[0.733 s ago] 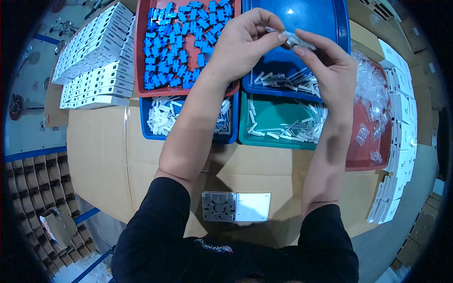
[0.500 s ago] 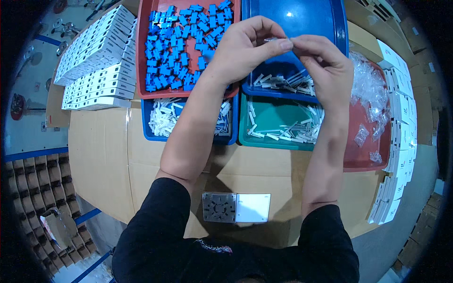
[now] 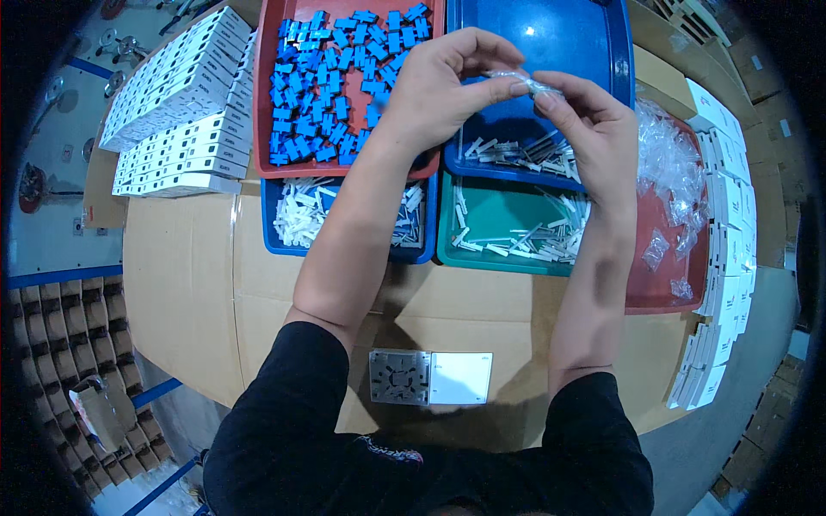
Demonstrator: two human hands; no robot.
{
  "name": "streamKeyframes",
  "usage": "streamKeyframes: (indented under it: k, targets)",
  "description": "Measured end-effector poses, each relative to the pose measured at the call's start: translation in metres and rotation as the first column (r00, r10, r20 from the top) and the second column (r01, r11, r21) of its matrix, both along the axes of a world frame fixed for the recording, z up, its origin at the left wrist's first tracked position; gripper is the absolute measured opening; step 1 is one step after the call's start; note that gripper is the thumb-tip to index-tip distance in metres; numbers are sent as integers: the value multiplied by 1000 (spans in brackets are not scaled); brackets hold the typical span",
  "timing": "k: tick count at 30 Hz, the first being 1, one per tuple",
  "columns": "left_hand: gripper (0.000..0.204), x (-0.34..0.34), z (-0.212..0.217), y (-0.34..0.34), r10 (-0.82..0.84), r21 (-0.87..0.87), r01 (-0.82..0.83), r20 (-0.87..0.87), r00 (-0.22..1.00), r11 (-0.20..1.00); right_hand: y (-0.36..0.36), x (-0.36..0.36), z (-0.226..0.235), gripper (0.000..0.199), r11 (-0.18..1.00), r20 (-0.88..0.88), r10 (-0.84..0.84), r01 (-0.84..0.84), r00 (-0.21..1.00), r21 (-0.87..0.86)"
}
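Observation:
Over the far blue tray (image 3: 602,52), a small clear plastic bag (image 3: 527,82) stretches between my hands. My left hand (image 3: 443,90) pinches one end of it between thumb and fingers. Thumb and index finger of my right hand (image 3: 598,125) grip the other end. Whatever the bag holds is too small to make out. Below my hands, long thin white and grey pieces (image 3: 525,153) lie in the near part of that tray. A red tray (image 3: 262,112) of small blue plastic pieces (image 3: 323,95) is beside my left hand.
Nearer stand a blue tray (image 3: 274,245) with white pieces and a green tray (image 3: 482,206) with thin white pieces. Clear bags (image 3: 671,159) fill part of a right-hand red tray (image 3: 658,279). White boxes are stacked left (image 3: 185,95) and right (image 3: 727,232). An opened flat box (image 3: 460,378) lies in front of me.
More of the clear bag now shows between my fingertips. My right hand has shifted slightly down and its thumb has moved along the bag; the left has barely moved.

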State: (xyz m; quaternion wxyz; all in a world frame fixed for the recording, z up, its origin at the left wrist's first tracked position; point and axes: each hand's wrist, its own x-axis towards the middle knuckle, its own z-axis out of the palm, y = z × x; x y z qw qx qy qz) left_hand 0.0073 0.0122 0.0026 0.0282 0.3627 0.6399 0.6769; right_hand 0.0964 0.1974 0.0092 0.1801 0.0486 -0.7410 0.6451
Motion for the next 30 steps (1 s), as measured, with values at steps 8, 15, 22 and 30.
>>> streamKeyframes:
  k: [8,15,22,30]
  targets:
    - [22,27,18,-20,-19,19,17,112,994,1000,-17,25,19,24,1000,-117,5,-3,993,11]
    - [19,104,19,-92,-37,-261,111,272,961,959,-68,101,-1,20,997,36,79,-80,996,3]
    - [16,243,-21,-183,55,-473,120,340,939,873,-133,218,-36,21,946,291,221,-277,931,168]
    - [11,318,-55,-204,211,-567,-319,-249,945,759,-171,279,-63,17,823,131,87,-145,988,550]
